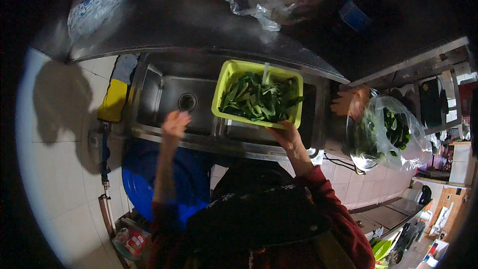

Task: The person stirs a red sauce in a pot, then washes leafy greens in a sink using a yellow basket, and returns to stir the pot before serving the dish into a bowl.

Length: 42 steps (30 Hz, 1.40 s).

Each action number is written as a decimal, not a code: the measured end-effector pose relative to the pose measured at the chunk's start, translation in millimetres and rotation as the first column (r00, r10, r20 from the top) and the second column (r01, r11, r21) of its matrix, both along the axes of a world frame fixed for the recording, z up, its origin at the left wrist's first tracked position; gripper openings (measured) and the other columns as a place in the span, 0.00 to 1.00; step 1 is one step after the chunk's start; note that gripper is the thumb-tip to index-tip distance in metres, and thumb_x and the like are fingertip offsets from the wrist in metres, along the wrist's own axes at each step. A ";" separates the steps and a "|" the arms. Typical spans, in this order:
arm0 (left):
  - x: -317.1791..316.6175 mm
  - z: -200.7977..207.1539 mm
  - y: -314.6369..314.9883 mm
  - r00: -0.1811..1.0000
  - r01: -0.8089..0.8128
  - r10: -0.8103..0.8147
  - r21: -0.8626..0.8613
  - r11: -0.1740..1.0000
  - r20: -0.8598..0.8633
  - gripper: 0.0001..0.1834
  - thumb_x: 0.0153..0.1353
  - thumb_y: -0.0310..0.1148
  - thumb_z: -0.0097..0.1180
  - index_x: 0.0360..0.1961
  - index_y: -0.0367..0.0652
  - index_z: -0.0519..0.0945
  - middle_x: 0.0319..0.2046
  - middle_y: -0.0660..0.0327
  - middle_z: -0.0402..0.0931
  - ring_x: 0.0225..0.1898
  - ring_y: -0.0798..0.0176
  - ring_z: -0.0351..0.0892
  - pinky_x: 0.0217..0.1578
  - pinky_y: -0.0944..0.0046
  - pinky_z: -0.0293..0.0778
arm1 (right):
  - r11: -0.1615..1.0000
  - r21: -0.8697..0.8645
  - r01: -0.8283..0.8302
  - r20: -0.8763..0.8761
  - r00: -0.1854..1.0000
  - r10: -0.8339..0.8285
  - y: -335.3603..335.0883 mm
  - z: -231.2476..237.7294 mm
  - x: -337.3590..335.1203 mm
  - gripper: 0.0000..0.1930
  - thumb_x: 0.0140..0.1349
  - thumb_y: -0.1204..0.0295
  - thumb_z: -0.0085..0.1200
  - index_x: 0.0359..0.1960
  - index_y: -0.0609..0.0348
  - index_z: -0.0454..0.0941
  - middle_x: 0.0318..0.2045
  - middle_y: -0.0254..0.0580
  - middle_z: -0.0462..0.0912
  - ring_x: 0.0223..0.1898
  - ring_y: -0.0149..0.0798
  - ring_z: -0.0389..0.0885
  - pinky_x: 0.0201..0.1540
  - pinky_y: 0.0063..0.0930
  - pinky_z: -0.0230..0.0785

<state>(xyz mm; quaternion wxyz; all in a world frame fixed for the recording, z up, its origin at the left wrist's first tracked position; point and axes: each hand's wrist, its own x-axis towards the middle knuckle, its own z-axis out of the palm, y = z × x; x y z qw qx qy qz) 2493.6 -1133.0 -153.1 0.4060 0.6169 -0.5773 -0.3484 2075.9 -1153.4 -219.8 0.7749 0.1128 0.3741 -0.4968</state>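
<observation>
A yellow-green plastic basket (217, 100) full of cut leafy greens (261, 98) rests over the right part of a two-basin steel sink (199, 77). At its near right corner, my right hand (286, 132) grips the rim, the fingers partly hidden by it. My left hand (176, 123) hovers over the front edge of the left basin, close to the drain (187, 101). Motion blurs its fingers, and nothing can be made out in them. A pale spout (266, 72) reaches over the far side of the basket.
Right of the sink sits a clear plastic bag (403, 129) of greens, beside a tan hand-shaped thing (350, 102). Yellow and grey cloths (114, 99) hang at the left edge. A blue tub (137, 169) stands below. The dark shelf (194, 25) holds crumpled plastic (249, 5).
</observation>
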 end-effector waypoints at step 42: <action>-240.6 -45.0 -170.6 0.794 0.387 -0.479 0.296 0.873 0.374 0.23 0.64 0.44 0.55 0.57 0.45 0.74 0.58 0.56 0.70 0.57 0.53 0.71 0.56 0.55 0.69 | 0.996 0.043 -0.078 0.012 0.997 0.078 22.0 -19.7 -20.9 0.14 0.63 0.77 0.47 0.48 0.74 0.65 0.48 0.61 0.72 0.46 0.56 0.77 0.49 0.45 0.79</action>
